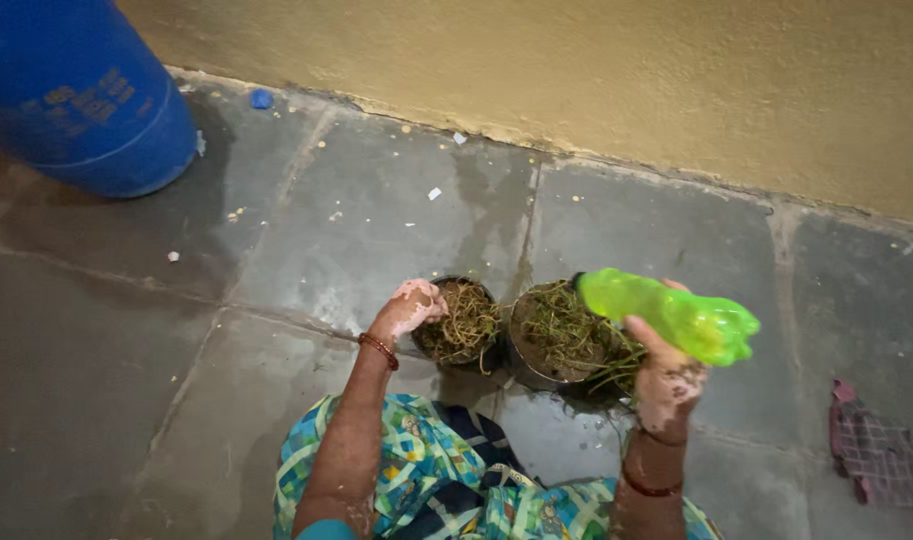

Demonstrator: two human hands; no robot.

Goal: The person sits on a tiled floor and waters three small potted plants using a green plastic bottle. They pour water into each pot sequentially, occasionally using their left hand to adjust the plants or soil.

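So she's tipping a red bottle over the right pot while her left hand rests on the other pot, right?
Not quite: the bottle is green, not red, as the head view shows. The right hand tips it over the right pot, and the left hand rests on the other pot.

left hand curled, right hand gripping

This looks like the paved yard or back passage of a home. Large grey stone floor slabs (damp in patches and dotted with bits of litter) run up to a rough yellow-ochre plastered wall. A big blue plastic drum stands in the corner, 2 small plant pots sit on the ground, and a checked cloth lies crumpled nearby.
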